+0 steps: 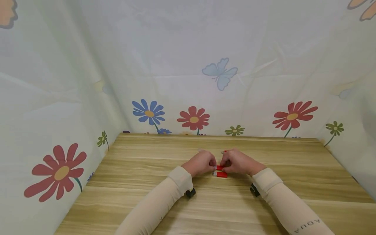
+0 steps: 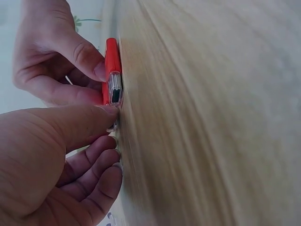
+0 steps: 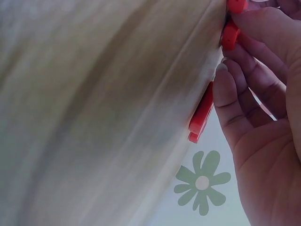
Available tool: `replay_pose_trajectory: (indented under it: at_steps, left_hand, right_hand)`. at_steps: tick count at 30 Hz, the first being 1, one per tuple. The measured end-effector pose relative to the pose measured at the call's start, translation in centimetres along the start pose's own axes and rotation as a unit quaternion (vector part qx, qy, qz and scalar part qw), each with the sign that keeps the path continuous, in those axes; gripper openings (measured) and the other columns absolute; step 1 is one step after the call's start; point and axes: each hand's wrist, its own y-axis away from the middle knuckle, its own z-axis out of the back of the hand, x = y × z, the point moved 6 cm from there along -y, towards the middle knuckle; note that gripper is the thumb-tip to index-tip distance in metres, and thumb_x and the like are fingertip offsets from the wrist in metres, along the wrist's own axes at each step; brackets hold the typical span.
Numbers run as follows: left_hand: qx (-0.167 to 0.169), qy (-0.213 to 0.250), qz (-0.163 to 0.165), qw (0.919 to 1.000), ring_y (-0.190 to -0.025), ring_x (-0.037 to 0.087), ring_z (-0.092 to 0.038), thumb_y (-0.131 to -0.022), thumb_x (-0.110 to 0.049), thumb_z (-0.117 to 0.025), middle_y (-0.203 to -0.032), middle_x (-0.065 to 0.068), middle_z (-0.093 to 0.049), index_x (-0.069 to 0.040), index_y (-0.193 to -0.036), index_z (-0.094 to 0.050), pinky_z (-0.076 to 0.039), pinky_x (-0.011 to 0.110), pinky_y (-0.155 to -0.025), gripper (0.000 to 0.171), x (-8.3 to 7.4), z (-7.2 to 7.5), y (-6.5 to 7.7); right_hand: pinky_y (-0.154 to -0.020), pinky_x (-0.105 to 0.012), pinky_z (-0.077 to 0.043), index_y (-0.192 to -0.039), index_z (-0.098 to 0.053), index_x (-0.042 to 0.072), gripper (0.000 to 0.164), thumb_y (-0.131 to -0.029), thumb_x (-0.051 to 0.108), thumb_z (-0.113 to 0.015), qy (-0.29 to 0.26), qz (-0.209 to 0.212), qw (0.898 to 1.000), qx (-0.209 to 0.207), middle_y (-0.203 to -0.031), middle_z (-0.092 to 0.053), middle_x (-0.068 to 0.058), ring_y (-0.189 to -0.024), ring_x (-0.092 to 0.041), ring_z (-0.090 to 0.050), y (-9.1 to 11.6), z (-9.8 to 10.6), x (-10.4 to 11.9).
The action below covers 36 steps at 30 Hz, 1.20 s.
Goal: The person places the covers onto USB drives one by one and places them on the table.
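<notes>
In the head view, my left hand point(image 1: 202, 162) and right hand point(image 1: 239, 162) meet over a small red USB stick point(image 1: 219, 167) lying across the table. My left thumb and forefinger pinch its clear-capped end; my right thumb and fingers hold the red end. Just nearer to me lies a second red USB stick point(image 1: 220, 174), parallel to it, its clear cap point(image 2: 115, 89) plain in the left wrist view. Beyond my right hand lies another red piece point(image 1: 225, 152), partly hidden. In the right wrist view red pieces point(image 3: 202, 115) lie past my curled fingers point(image 3: 225, 89).
The wood-grain table point(image 1: 141, 163) runs back to a pale flowered curtain point(image 1: 249, 98), which also hangs at both sides. A small whitish thing point(image 1: 200, 150), too faint to tell, lies behind my left hand. Each wrist carries a black camera point(image 1: 190, 193) below its sleeve cuff.
</notes>
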Motion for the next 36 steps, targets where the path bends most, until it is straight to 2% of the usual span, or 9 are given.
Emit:
replay_pose_trajectory:
  at_steps: [13, 24, 30, 33, 36]
  left_hand:
    - [0.005, 0.009, 0.013, 0.9999, -0.065, 0.005, -0.057, -0.093, -0.02, -0.076, -0.074, -0.009, -0.068, -0.015, -0.087, -0.078, -0.047, 0.017, -0.061, 0.008, -0.1, 0.2, 0.3]
    - [-0.006, 0.017, 0.008, 0.9998, -0.069, 0.003, -0.059, -0.091, -0.019, -0.078, -0.079, -0.009, -0.071, -0.015, -0.089, -0.078, -0.05, 0.017, -0.066, 0.004, 0.5, 0.0, 0.1]
    - [-0.01, 0.009, -0.002, 0.9999, -0.067, 0.003, -0.058, -0.09, -0.02, -0.079, -0.076, -0.009, -0.068, -0.015, -0.088, -0.077, -0.049, 0.016, -0.064, 0.006, 0.6, 0.1, 0.2]
    - [-0.011, 0.006, 0.003, 0.9999, -0.068, 0.006, -0.056, -0.089, -0.022, -0.08, -0.075, -0.009, -0.066, -0.015, -0.09, -0.076, -0.048, 0.019, -0.065, 0.008, 0.9, 0.4, 0.4]
    - [-0.017, 0.002, 0.019, 0.9997, -0.073, 0.009, -0.057, -0.09, -0.025, -0.079, -0.082, -0.008, -0.066, -0.015, -0.098, -0.076, -0.05, 0.021, -0.07, 0.014, 1.3, 1.3, 0.7]
  right_hand:
    - [-0.07, -0.023, -0.055, -0.091, -0.079, 0.009, 0.007, -0.086, 0.004, -0.08, -0.003, -0.021, 1.0, 0.012, -0.087, -0.075, -0.002, -0.076, -0.012, -0.066, 0.0, 0.1, -0.1]
    - [-0.073, -0.023, -0.057, -0.095, -0.08, 0.011, 0.006, -0.088, 0.011, -0.08, 0.002, -0.023, 1.0, 0.015, -0.091, -0.073, 0.002, -0.077, -0.002, -0.062, 0.2, 0.2, -0.6]
    - [-0.075, -0.024, -0.056, -0.096, -0.08, 0.012, 0.006, -0.09, 0.014, -0.079, 0.007, -0.039, 0.999, -0.005, -0.09, -0.071, 0.007, -0.079, -0.004, -0.062, 0.5, 0.7, -1.0]
    - [-0.075, -0.024, -0.055, -0.098, -0.081, 0.013, 0.008, -0.091, 0.016, -0.078, 0.008, -0.058, 0.998, -0.024, -0.091, -0.071, 0.008, -0.081, -0.005, -0.061, 0.8, 1.2, -1.4]
    - [-0.074, -0.025, -0.054, -0.099, -0.081, 0.012, 0.01, -0.092, 0.017, -0.076, 0.014, -0.073, 0.996, -0.045, -0.092, -0.071, 0.006, -0.082, -0.007, -0.061, 1.1, 1.9, -2.0]
